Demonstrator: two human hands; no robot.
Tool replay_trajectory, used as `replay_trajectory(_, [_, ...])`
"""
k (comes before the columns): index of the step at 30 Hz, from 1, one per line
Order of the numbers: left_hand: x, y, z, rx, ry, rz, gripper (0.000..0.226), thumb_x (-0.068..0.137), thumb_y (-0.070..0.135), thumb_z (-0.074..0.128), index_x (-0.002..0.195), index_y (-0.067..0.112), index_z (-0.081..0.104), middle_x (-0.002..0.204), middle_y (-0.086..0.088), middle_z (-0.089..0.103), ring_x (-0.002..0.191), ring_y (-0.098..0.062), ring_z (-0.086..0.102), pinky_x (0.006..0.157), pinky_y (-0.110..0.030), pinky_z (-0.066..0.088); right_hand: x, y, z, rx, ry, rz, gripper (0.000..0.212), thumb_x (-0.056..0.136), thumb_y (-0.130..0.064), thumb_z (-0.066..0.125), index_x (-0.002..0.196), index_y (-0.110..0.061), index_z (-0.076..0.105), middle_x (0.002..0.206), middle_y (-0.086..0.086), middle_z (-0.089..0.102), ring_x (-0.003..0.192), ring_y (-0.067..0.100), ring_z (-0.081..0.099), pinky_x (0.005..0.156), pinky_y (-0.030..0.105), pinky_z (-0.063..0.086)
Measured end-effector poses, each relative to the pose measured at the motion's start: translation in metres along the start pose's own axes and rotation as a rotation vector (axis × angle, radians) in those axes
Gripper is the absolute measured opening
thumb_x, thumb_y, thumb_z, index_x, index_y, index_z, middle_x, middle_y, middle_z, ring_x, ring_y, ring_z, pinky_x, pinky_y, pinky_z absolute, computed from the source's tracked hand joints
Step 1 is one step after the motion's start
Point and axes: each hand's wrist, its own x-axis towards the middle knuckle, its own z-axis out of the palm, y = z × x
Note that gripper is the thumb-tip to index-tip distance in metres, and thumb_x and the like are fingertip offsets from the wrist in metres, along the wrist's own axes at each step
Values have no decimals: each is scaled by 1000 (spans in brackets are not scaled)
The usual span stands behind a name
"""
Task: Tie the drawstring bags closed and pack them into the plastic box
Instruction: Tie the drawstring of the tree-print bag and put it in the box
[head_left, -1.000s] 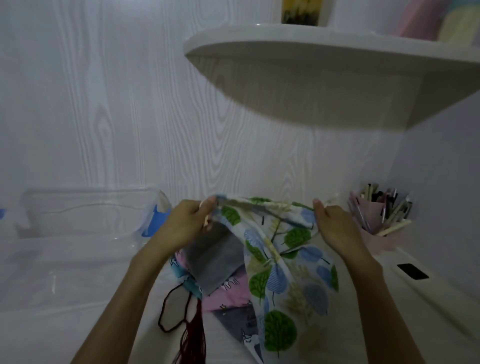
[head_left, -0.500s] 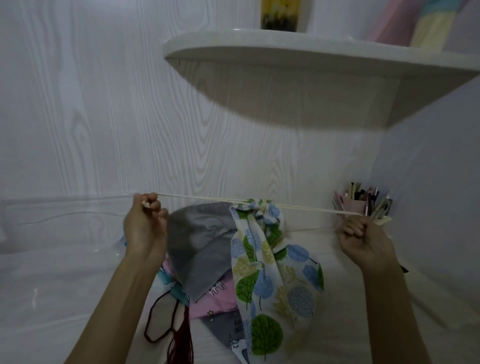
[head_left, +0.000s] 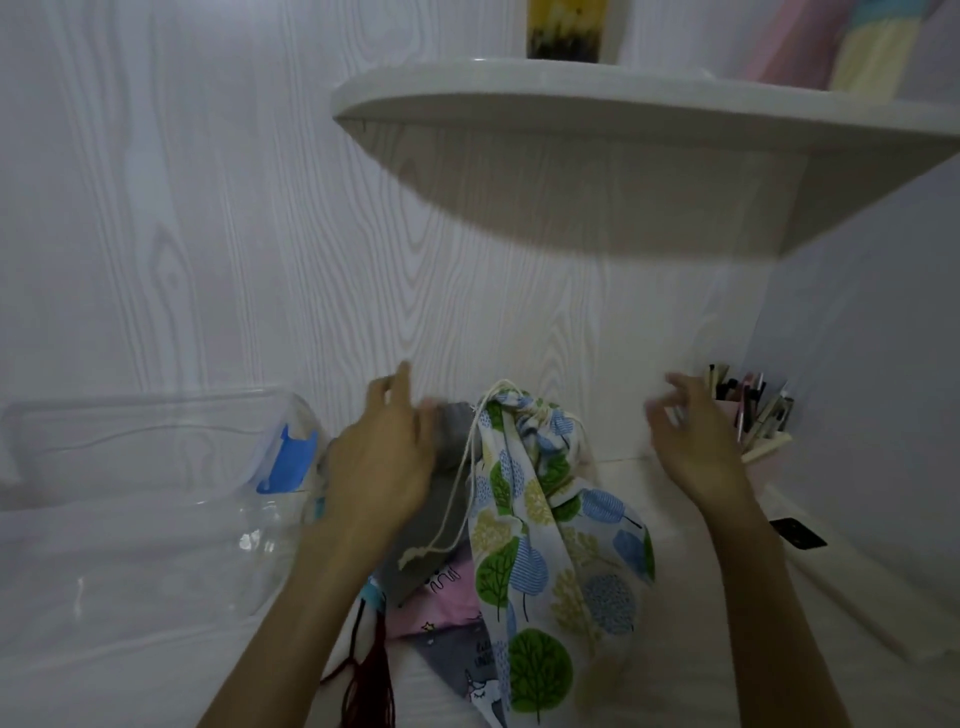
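Note:
A white drawstring bag with green and blue tree prints (head_left: 550, 540) stands on the table, its neck cinched shut at the top. Its cream cord (head_left: 457, 483) hangs loose down the left side. My left hand (head_left: 384, 457) hovers just left of the neck with fingers relaxed, holding nothing. My right hand (head_left: 691, 436) is off to the right, fingers spread and blurred, also holding nothing. Under the tree bag lie a grey bag (head_left: 431, 525) and a pink and grey unicorn-print bag (head_left: 452, 613). The clear plastic box (head_left: 130, 467) with a blue latch stands at the left.
A dark red cord (head_left: 363, 670) lies by my left forearm. A pink cup of pens and brushes (head_left: 748, 415) stands in the right corner. A white corner shelf (head_left: 623, 119) overhangs the table. A small black object (head_left: 797, 532) lies at the right.
Both hands pulled the cord ends apart, cinching the tree bag's neck shut, then let go. The cord now hangs slack and both hands have moved back toward the bag.

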Motion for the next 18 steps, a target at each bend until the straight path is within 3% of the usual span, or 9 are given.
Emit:
replay_trajectory(3, [11, 10, 25, -287, -169, 36, 58, 96, 51, 26, 147, 23, 26, 144, 0, 44, 123, -22, 50, 99, -29, 37, -14, -34, 14, 94, -401, 56, 26, 97, -36, 45, 101, -16, 62, 90, 7, 68, 53, 11, 58, 49, 22, 43])
replay_trajectory(5, [9, 9, 36, -258, -191, 103, 53, 94, 54, 35, 140, 28, 38, 123, 7, 61, 102, -18, 62, 92, -36, 48, -21, -39, 24, 20, -528, 37, 20, 93, -30, 55, 92, -13, 65, 70, 3, 67, 44, 5, 58, 42, 16, 42])
replay_trajectory(8, [5, -2, 41, -199, -125, 177, 34, 94, 43, 48, 124, 29, 52, 87, 11, 62, 79, -10, 62, 70, -33, 52, -21, -37, 25, 0, -472, -30, 16, 87, -28, 66, 86, -12, 70, 62, -3, 64, 47, 2, 57, 43, 10, 40])
replay_trajectory(10, [6, -5, 38, -194, -101, 187, 14, 93, 37, 52, 101, 28, 58, 85, 10, 57, 76, -11, 60, 67, -31, 48, -20, -38, 18, 0, -459, -43, 17, 85, -29, 68, 79, -14, 71, 62, 0, 65, 50, 5, 57, 42, 10, 39])
replay_trajectory(12, [8, -8, 34, -275, -146, 190, 10, 93, 33, 53, 89, 24, 55, 89, 7, 55, 74, -11, 60, 69, -32, 48, -20, -38, 13, 44, -529, -31, 17, 87, -27, 66, 78, -13, 67, 65, 5, 66, 50, 12, 61, 42, 16, 43])
replay_trajectory(15, [9, -5, 29, -579, -343, 86, 15, 94, 27, 52, 102, 15, 48, 89, 1, 61, 72, -13, 65, 73, -34, 53, -24, -38, 15, 200, -706, -52, 9, 89, -17, 63, 87, -9, 60, 72, 5, 65, 57, 19, 67, 47, 23, 51])
replay_trajectory(18, [8, -3, 33, -479, -316, 62, 35, 91, 32, 58, 117, 15, 41, 100, 0, 63, 87, -17, 66, 81, -37, 53, -25, -40, 22, 250, -679, -141, 3, 85, -12, 67, 86, -11, 65, 69, 2, 68, 60, 15, 68, 53, 22, 53])
